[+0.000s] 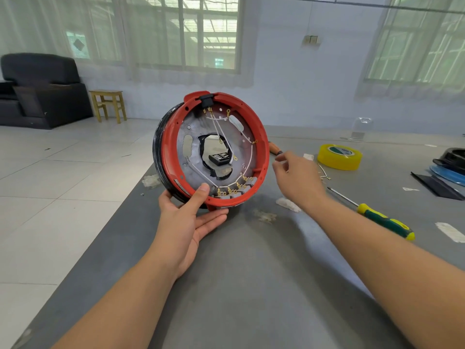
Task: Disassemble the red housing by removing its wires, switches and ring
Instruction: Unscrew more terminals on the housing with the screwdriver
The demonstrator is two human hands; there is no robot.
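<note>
The red housing (261, 137) stands on its edge on the grey table (251, 273), open side facing me. White wires (247, 141) with gold terminals run across its grey inner plate. Several grey switches (236, 191) sit along the lower rim, and a black part (206, 100) sits at the top. A black ring (158, 147) shows behind the left side. My left hand (191, 217) grips the lower rim, thumb inside and fingers underneath. My right hand (297, 177) hovers just right of the housing with loosely curled fingers, holding nothing I can see.
An orange-handled tool (273, 147) lies by my right fingertips. A yellow tape roll (339, 157), a green-yellow screwdriver (382, 219), small loose brass parts (324, 173) and black and blue items (450, 170) lie to the right. The table's left edge drops to the tiled floor.
</note>
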